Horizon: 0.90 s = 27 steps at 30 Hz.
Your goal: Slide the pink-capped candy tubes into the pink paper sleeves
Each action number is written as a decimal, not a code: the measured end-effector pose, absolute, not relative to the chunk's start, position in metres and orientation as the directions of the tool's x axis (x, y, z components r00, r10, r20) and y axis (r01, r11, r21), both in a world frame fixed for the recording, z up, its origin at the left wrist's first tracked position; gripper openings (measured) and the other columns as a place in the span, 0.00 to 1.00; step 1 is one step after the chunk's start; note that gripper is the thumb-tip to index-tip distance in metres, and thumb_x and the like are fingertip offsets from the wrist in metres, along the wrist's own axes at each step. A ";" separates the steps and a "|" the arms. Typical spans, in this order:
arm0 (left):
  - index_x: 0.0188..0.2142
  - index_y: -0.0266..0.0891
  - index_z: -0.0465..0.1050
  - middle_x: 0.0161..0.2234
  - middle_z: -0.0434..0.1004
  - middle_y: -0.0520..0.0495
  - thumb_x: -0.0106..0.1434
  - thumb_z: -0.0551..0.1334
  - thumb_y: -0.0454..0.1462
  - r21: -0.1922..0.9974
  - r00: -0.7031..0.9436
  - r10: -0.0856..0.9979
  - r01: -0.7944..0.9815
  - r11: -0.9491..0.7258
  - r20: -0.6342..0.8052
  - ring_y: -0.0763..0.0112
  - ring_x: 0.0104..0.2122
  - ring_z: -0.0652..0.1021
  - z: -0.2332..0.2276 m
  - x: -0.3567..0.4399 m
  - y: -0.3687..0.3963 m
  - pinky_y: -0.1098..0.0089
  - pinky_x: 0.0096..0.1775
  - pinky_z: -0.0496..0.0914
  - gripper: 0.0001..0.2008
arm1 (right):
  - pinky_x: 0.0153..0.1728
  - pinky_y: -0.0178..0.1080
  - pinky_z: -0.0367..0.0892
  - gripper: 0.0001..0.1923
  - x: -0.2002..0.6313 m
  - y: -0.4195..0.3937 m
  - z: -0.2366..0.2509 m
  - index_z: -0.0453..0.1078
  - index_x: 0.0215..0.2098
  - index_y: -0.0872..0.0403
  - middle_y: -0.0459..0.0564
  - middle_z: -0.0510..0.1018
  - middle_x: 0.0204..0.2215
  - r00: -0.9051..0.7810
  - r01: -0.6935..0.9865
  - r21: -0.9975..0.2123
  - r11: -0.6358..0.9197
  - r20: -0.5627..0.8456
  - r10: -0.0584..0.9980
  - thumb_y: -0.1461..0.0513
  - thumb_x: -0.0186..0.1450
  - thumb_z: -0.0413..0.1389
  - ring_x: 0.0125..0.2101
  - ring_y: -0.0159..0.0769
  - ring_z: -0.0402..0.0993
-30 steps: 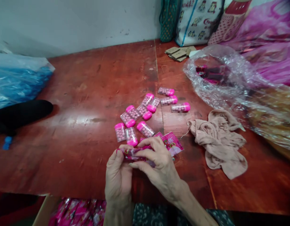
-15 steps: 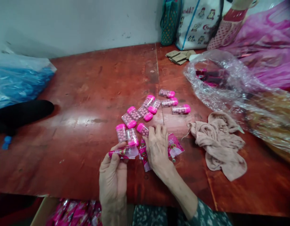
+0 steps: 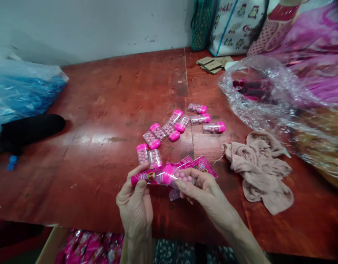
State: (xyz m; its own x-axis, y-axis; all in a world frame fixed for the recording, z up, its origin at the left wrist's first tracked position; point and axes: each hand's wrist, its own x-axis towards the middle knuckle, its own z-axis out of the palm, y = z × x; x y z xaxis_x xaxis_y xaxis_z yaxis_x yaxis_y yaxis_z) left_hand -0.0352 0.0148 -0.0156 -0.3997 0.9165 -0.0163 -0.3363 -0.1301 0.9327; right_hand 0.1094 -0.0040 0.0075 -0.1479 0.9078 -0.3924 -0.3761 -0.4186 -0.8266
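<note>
Left hand [image 3: 136,205] pinches a pink sleeve [image 3: 147,177] by its near end, thumb and fingers closed on it, mouth pointing right. Right hand [image 3: 205,189] pinches a candy case [image 3: 177,176], pink cap leading, its cap just at the sleeve's mouth. Both sit above the near edge of the table [image 3: 103,110].

To do this well, I judge I should keep the sleeve's mouth open with my left thumb, line the case up straight with it, and slide cap first without crumpling the film.

More flat sleeves [image 3: 197,164] lie on the table under my right hand. Loose cases [image 3: 169,130], clear with pink caps and full of small pink balls, are scattered mid-table, some touching. Clear bag [image 3: 256,91] at the right edge holds dark pink packs, contents hard to tell. Blue bag [image 3: 23,91] at the left edge, contents unclear. Beige cloth [image 3: 259,168] lies right of my hands. Box [image 3: 86,247] below the near edge holds pink packets.
</note>
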 end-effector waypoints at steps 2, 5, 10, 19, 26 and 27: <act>0.28 0.38 0.77 0.39 0.78 0.45 0.50 0.68 0.34 0.934 -0.399 0.916 -0.338 -0.113 -0.033 0.66 0.38 0.77 -0.016 -0.033 0.016 0.65 0.43 0.71 0.04 | 0.23 0.29 0.55 0.09 0.111 -0.004 0.006 0.68 0.32 0.56 0.40 0.66 0.21 -0.154 -0.360 -0.829 -0.428 -0.400 0.904 0.58 0.59 0.58 0.21 0.25 0.58; 0.29 0.38 0.78 0.39 0.78 0.46 0.51 0.67 0.34 0.942 -0.370 0.928 -0.324 -0.089 -0.039 0.67 0.37 0.77 -0.017 -0.031 0.017 0.65 0.43 0.71 0.04 | 0.24 0.29 0.54 0.07 0.116 -0.004 0.004 0.70 0.32 0.56 0.41 0.66 0.22 -0.152 -0.344 -0.832 -0.436 -0.409 0.900 0.60 0.59 0.58 0.23 0.25 0.58; 0.34 0.35 0.77 0.40 0.77 0.43 0.53 0.65 0.33 0.941 -0.246 0.968 -0.336 -0.027 -0.060 0.66 0.37 0.77 -0.020 -0.027 0.018 0.67 0.41 0.71 0.07 | 0.22 0.28 0.54 0.08 0.124 -0.005 0.001 0.72 0.36 0.55 0.39 0.66 0.21 -0.188 -0.414 -0.799 -0.437 -0.394 0.900 0.60 0.59 0.59 0.20 0.23 0.57; 0.43 0.40 0.73 0.43 0.78 0.45 0.51 0.67 0.32 0.880 -0.340 0.916 -0.474 0.027 -0.212 0.65 0.44 0.76 -0.012 -0.009 0.025 0.68 0.46 0.69 0.18 | 0.31 0.33 0.67 0.13 0.103 -0.010 -0.003 0.71 0.43 0.50 0.44 0.77 0.32 0.015 -0.200 -0.942 -0.269 -0.277 0.961 0.60 0.59 0.58 0.31 0.33 0.71; 0.40 0.40 0.76 0.39 0.80 0.45 0.55 0.64 0.38 0.740 -0.170 0.889 -0.630 0.235 -0.426 0.60 0.46 0.75 -0.012 -0.007 0.021 0.64 0.47 0.69 0.12 | 0.32 0.33 0.68 0.12 0.091 -0.014 -0.009 0.71 0.43 0.50 0.44 0.78 0.32 0.118 -0.036 -0.986 -0.161 -0.164 0.979 0.60 0.60 0.57 0.31 0.34 0.74; 0.39 0.39 0.76 0.38 0.80 0.44 0.55 0.64 0.39 0.722 -0.139 0.884 -0.641 0.263 -0.446 0.59 0.46 0.75 -0.012 -0.007 0.021 0.63 0.47 0.69 0.11 | 0.32 0.33 0.69 0.12 0.090 -0.015 -0.010 0.71 0.43 0.50 0.44 0.78 0.32 0.124 -0.044 -0.985 -0.167 -0.172 0.977 0.59 0.60 0.57 0.31 0.34 0.74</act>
